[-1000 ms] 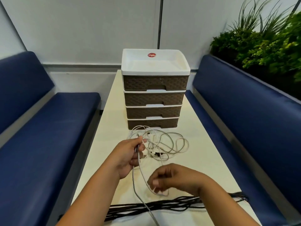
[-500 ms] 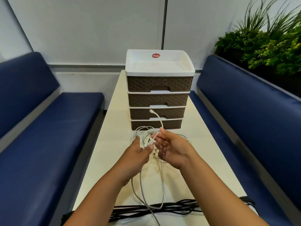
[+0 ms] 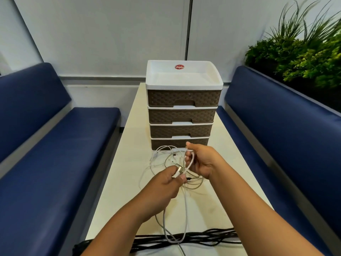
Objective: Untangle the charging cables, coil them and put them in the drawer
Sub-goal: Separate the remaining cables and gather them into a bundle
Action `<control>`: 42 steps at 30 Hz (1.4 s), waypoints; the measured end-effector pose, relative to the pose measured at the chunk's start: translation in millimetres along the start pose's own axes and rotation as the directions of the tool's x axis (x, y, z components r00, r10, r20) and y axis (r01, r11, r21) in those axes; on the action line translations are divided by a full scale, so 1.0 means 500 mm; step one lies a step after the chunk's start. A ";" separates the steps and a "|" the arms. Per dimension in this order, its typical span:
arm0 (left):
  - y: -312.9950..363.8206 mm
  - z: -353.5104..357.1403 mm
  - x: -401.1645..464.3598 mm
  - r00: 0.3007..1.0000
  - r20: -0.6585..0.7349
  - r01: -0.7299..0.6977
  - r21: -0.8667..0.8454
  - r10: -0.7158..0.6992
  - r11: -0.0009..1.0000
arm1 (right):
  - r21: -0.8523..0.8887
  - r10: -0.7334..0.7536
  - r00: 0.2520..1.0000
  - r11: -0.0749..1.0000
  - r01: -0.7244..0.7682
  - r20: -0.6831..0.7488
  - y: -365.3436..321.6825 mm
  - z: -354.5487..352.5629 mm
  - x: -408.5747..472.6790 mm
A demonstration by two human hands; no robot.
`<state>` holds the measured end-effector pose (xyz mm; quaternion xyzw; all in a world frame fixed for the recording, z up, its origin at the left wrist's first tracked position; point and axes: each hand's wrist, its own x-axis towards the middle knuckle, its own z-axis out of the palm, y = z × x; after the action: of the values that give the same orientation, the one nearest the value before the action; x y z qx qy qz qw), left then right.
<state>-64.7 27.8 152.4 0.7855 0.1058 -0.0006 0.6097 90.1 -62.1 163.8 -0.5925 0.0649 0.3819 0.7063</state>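
Nearest me a black cable bundle (image 3: 184,239) lies across the bench (image 3: 120,182). Beyond it my left hand (image 3: 166,185) pinches a plug of the white charging cables (image 3: 166,161), and my right hand (image 3: 201,161) grips a loop. Pulling apart could tighten the knot. Farther off, the drawer unit (image 3: 181,115) stands closed.

blue benches (image 3: 60,145), green plants (image 3: 302,58), table (image 3: 125,163)

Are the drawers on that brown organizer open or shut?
Shut. All four fronts of the drawer unit sit flush in their white frame, none pulled out.
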 end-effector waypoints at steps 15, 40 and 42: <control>0.035 -0.025 -0.016 0.985 -0.172 -0.046 -0.243 0.003 0.969 | -0.464 -0.208 0.976 0.860 0.213 0.062 0.015 -0.020 -0.095; 0.128 -0.022 -0.018 0.948 -0.267 -0.140 -0.840 -0.175 0.524 | -0.256 -0.357 0.831 0.833 0.490 0.427 0.155 0.048 -0.217; 0.127 -0.051 -0.025 0.946 -0.289 -0.187 -0.854 -0.145 0.485 | -0.369 -0.261 0.833 0.803 0.468 0.488 0.161 0.018 -0.203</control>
<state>-69.5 35.2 221.5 0.3566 0.1801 0.1892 0.8970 -33.9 -100.6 158.1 -0.6530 -0.2993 0.3555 0.5980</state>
